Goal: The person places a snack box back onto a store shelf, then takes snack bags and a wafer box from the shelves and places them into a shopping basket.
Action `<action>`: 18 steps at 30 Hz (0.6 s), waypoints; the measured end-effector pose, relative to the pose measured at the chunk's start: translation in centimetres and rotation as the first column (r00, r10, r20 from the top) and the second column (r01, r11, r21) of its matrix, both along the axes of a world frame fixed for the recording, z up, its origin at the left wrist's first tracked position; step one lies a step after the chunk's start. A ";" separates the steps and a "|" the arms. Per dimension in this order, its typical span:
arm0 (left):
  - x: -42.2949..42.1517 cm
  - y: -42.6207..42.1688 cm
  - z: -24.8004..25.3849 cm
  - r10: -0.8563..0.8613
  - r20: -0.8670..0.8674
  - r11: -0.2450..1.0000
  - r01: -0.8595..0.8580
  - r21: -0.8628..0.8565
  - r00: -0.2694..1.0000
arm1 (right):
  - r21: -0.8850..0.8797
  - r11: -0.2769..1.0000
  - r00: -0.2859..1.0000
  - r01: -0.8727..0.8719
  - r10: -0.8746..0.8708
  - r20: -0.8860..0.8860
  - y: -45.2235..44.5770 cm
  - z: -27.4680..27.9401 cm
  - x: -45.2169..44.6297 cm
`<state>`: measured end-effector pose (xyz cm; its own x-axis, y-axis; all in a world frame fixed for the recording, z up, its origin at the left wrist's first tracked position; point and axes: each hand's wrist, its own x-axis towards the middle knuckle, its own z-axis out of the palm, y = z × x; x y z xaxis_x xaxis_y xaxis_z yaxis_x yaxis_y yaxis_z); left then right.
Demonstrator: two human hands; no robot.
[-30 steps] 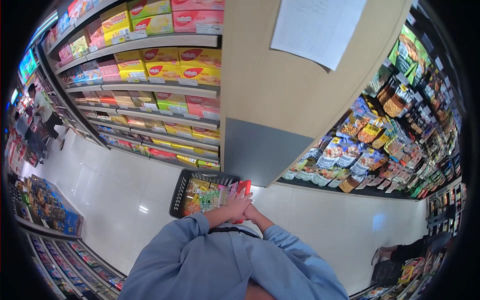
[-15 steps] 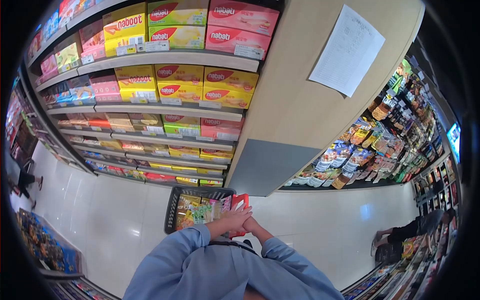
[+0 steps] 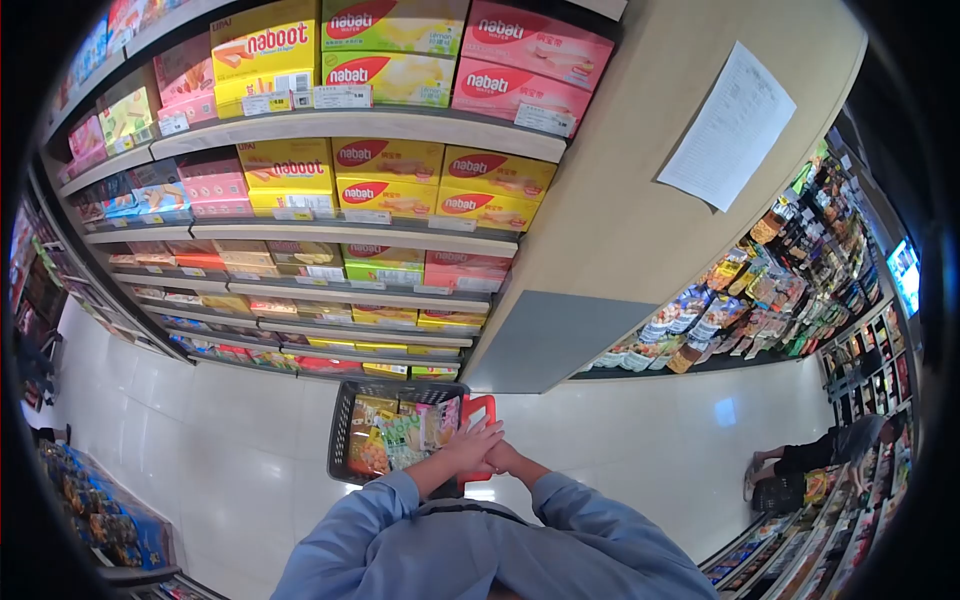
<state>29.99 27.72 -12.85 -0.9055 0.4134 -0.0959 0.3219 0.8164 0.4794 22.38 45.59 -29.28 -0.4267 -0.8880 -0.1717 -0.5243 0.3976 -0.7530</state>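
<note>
A dark shopping basket (image 3: 342, 430) with a red handle (image 3: 488, 404) stands on the floor in front of me. Several snack packets (image 3: 402, 432), yellow, green and pink, lie inside it. My left hand (image 3: 472, 446) rests across the handle, fingers stretched out and slightly apart. Close against it, my right hand (image 3: 504, 457) is also at the handle, its fingers mostly hidden under the left ones. Whether the right hand grips the handle cannot be made out.
Shelves of wafer boxes (image 3: 388, 180) rise ahead on the left. A wooden pillar (image 3: 610, 170) bears a paper sheet (image 3: 735, 130). Hanging snack bags (image 3: 715, 310) are beyond it. At right, a person (image 3: 815, 455) bends at a shelf beside a dark basket (image 3: 778, 493). Blue packets (image 3: 100, 500) stand at left.
The shelves and pillar appear larger and shifted right. The person at right has shifted slightly upward in view. My hands stay together at the basket's handle.
</note>
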 end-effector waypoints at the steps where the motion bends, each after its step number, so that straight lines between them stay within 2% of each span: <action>1: 0.2 -0.2 -0.4 0.007 -0.008 1.000 -0.007 0.014 1.000 | 0.022 0.999 0.998 0.032 -0.033 0.052 -0.5 0.8 0.0; 3: 0.5 -0.4 0.7 0.027 0.012 0.999 -0.027 0.044 1.000 | 0.225 0.969 0.966 0.104 -0.152 0.210 -1.8 5.9 0.5; 4: 0.6 -0.5 1.2 0.032 0.022 0.998 -0.033 0.054 0.999 | 0.157 0.977 0.960 0.143 -0.175 0.217 -2.3 5.9 0.8; 7: 0.5 -0.8 1.0 0.011 -0.003 1.000 -0.011 0.015 1.000 | 0.218 0.955 0.896 0.200 -0.268 0.355 -2.9 5.5 1.1; 9: 0.3 -0.8 0.8 0.002 0.000 1.000 -0.002 -0.006 1.000 | 0.042 0.993 0.978 0.113 -0.118 0.172 -3.1 2.4 0.6; 11: 0.4 -0.9 0.2 0.006 -0.007 1.000 -0.006 0.024 1.000 | -0.087 0.994 0.998 0.059 -0.062 -0.030 -3.4 3.5 0.9; 12: 0.3 -1.0 -1.1 0.004 -0.047 1.000 -0.004 0.015 0.999 | 0.053 0.992 0.979 0.118 -0.125 0.158 -3.6 8.2 1.2; 14: 0.3 -1.0 -1.3 0.023 -0.047 1.000 -0.024 -0.007 0.999 | 0.122 0.989 0.933 0.084 -0.121 0.338 -4.2 14.9 0.8; 16: 0.7 -0.7 0.2 0.052 -0.022 0.999 -0.052 -0.011 0.998 | 0.064 0.997 0.953 0.043 -0.060 0.297 -3.8 13.1 1.4; 17: 0.8 -0.7 0.2 0.052 0.000 0.999 -0.052 -0.016 0.999 | -0.026 1.000 0.989 0.013 -0.009 0.146 -4.1 8.4 1.3; 18: 0.9 -0.7 0.2 0.053 0.016 0.998 -0.053 -0.020 0.998 | -0.065 0.998 0.998 -0.011 0.016 0.063 -4.4 8.2 1.0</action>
<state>30.90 27.06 -12.66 -0.9242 0.3630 -0.1190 0.2702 0.8414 0.4679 23.41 41.21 -21.10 -0.4046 -0.9037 -0.1401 -0.4795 0.3401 -0.8090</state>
